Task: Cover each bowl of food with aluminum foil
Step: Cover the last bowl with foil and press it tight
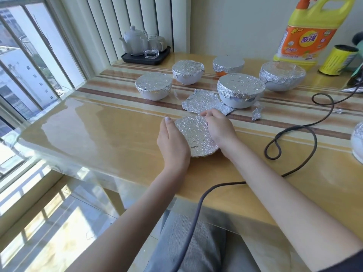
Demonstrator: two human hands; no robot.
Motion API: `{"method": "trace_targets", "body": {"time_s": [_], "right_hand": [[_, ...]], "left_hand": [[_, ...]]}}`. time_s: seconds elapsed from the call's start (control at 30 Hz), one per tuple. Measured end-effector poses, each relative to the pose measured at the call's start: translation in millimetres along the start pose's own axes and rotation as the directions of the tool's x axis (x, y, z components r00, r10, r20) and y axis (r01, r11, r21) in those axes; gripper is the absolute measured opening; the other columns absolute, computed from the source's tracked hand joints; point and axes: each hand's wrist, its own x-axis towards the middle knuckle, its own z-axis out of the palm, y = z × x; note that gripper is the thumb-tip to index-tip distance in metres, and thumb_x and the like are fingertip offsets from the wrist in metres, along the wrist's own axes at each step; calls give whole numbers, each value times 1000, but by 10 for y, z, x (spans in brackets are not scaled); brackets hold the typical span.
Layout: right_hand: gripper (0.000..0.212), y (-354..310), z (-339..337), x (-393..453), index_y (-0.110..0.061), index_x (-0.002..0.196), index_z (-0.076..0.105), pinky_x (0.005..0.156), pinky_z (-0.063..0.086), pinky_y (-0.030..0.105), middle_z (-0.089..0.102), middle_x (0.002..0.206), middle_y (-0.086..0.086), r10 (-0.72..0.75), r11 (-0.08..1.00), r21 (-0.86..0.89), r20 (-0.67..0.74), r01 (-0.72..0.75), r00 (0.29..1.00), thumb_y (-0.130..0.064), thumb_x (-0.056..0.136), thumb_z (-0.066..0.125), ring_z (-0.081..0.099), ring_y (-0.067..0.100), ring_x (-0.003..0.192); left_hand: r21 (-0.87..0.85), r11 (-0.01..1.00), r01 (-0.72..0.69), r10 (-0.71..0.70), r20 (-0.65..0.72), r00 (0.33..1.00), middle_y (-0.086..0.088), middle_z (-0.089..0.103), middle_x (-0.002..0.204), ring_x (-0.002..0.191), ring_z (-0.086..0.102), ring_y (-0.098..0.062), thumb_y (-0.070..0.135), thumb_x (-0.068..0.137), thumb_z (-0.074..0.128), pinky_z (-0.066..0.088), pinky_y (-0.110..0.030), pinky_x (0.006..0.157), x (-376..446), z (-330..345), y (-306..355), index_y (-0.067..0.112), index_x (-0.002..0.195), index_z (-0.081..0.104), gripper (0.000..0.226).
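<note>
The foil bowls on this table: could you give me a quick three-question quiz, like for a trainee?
1. True or false: both hands touch the near bowl.
2. What lies flat between the near bowl and the bowls behind it?
3. The teapot stands on: A) tray B) windowsill C) bowl

Key:
1. True: left hand and right hand press its foil.
2. A loose foil sheet.
3. A, the tray.

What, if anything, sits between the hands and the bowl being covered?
Nothing visible. The left hand and right hand already press the foil against the near bowl's sides; the loose foil sheet lies behind it.
</note>
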Motion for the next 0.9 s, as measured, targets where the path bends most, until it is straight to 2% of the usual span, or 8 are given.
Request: {"method": "trace_targets", "body": {"time_s": [0.07,0.13,0.2,0.3,0.43,0.6,0.8,0.9], "right_hand": [[30,-1,1,-6,-18,115,58,54,33,28,55,81,-6,-17,1000,4,-30,18,999,-24,101,33,47,11,65],[29,34,-33,-45,-18,115,57,68,40,29,64,100,-2,-11,995,91,-182,28,983,-30,101,35,56,16,82],[27,76,-59,-125,-18,112,58,81,42,30,65,110,-3,16,966,249,-320,67,947,-30,100,37,59,18,99],[31,64,94,-292,-17,123,57,86,37,24,59,116,-7,63,931,363,-275,43,960,-28,102,38,53,10,107],[32,50,268,-308,-17,120,61,96,40,24,61,123,-5,92,919,388,-384,70,919,-16,103,33,53,11,114],[35,133,246,-163,-16,115,66,84,39,24,62,109,-3,115,949,315,-408,21,905,-17,103,33,51,10,97],[32,161,43,-9,-18,112,68,43,28,18,46,45,-14,34,980,201,-142,-4,989,-20,103,37,36,3,44],[32,53,-113,-11,-11,122,65,52,35,13,67,76,-2,-32,991,134,30,27,999,-18,103,40,52,4,71]], "left_hand": [[-7,999,41,-41,55,998,11,55,126,122,43,-4,35,106,28,25,-5,92,63,-82,-3,17,136,53,43],[-89,994,64,-54,112,992,8,58,127,126,50,-12,44,102,30,26,-24,113,247,-205,9,28,122,58,38],[-167,984,62,-39,139,990,1,61,123,119,55,-11,38,105,28,34,-26,110,458,-270,61,21,127,56,39],[-107,989,101,-60,328,943,-8,61,126,117,58,-15,38,107,21,41,-26,105,599,-177,108,5,137,48,53],[-17,985,174,-147,455,878,-6,71,107,102,66,-17,42,106,23,49,-29,90,546,-59,27,6,115,63,55],[-15,985,173,-154,385,910,-2,74,96,96,67,-19,38,106,26,50,-36,95,497,-41,34,12,96,70,53],[-73,982,174,-167,89,982,1,69,118,116,59,-21,46,94,30,40,-44,108,193,11,23,33,91,77,48],[-108,975,193,-190,37,981,8,58,131,127,50,-13,29,103,30,33,-34,113,-10,11,43,20,122,67,42]]}}
